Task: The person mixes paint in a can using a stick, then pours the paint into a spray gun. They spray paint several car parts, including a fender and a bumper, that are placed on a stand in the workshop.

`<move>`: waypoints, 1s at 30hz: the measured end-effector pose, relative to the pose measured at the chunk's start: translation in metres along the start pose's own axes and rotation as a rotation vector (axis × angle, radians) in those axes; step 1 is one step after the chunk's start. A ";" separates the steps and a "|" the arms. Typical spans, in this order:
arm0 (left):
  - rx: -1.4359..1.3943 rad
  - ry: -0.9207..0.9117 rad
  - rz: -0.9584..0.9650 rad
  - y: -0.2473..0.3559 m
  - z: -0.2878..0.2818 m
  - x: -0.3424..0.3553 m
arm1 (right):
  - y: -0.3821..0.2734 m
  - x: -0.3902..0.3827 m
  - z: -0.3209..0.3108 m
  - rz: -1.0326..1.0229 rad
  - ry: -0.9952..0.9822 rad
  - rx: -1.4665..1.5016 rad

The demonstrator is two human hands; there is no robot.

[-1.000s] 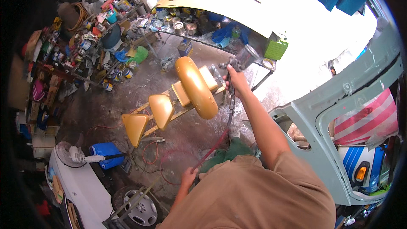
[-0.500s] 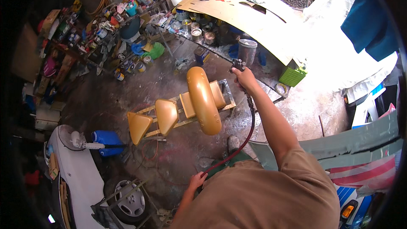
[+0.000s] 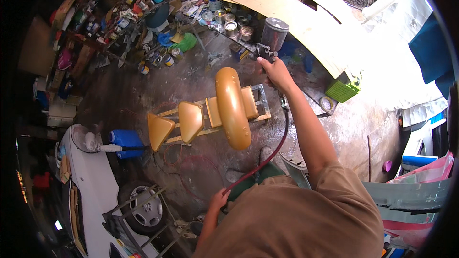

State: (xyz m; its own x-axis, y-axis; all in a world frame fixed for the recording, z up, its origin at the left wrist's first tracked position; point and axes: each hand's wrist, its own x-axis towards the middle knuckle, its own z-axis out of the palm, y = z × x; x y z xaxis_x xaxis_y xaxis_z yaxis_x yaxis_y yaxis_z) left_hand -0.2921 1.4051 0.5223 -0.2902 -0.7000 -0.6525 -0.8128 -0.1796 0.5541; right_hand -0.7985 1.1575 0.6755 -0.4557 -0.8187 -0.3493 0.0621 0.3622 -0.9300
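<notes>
My right hand (image 3: pixel 276 72) is wrapped round the handle of a spray gun (image 3: pixel 266 52), whose cup (image 3: pixel 274 34) sits on top. A dark red hose (image 3: pixel 276 150) runs from the gun's handle down to my left hand (image 3: pixel 219 199), closed around it near my waist. To the left of the gun, a curved gold fender (image 3: pixel 231 107) lies across a metal stand (image 3: pixel 263 102). Next to it on the stand are a gold boxy part (image 3: pixel 212 112), a gold rounded triangular panel (image 3: pixel 191 122) and another gold triangular panel (image 3: pixel 159 131). The gun is apart from these pieces.
A low table with paint cans (image 3: pixel 231 28) and a large tan sheet (image 3: pixel 287 14) stands at the far side, beside a green basket (image 3: pixel 342 87). Cluttered shelves fill the far left. A white car body (image 3: pixel 95 177), a blue jug (image 3: pixel 127 143) and a wheel (image 3: pixel 146 208) are at left.
My right hand has raised the spray gun, and its cup looks nearer and more tilted. The view has shifted slightly. My left hand still holds the hose.
</notes>
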 end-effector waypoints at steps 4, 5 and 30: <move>0.193 -0.089 -0.034 0.032 0.002 0.002 | 0.015 -0.010 0.003 -0.128 0.109 -0.420; 0.189 -0.102 -0.014 0.038 0.003 0.001 | 0.019 -0.016 0.003 -0.172 0.132 -0.503; -0.068 -0.265 -0.004 -0.165 -0.003 -0.114 | 0.112 -0.277 0.072 -0.202 0.345 -0.383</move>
State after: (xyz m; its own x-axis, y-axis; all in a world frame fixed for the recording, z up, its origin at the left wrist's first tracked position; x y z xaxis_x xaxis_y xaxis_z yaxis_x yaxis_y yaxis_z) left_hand -0.1234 1.5129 0.5065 -0.4162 -0.4953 -0.7625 -0.7812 -0.2344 0.5786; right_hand -0.6012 1.3932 0.6595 -0.6937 -0.7185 -0.0510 -0.3544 0.4021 -0.8442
